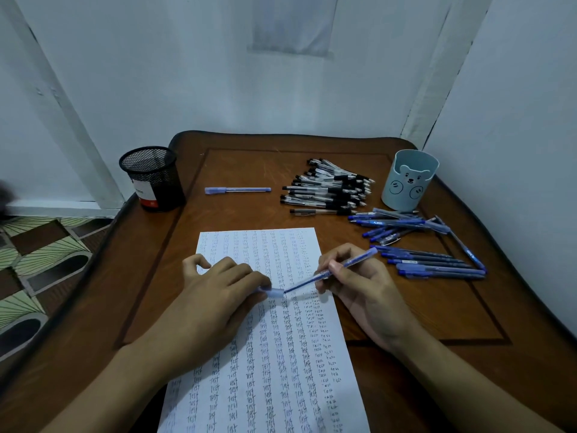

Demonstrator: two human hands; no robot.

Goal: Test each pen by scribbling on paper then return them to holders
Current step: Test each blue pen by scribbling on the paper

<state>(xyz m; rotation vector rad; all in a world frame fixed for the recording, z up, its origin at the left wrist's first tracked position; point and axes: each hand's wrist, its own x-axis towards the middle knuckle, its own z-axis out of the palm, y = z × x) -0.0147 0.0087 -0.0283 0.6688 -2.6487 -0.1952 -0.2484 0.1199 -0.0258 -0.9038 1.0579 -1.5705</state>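
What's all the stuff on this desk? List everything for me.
Table: one, brown wood, fills the view.
Paper: one white sheet covered in "test", centre.
Mesh holder: one, black, far left corner.
Bear holder: one, light blue, far right.
Black pens: a pile, too many to count, left of the bear holder.
Blue pens: a scattered heap, right side.
Lone pen: one, blue, capped, between mesh holder and black pens.
Left hand: holds a pale blue cap.
Right hand: holds a blue pen over the paper.
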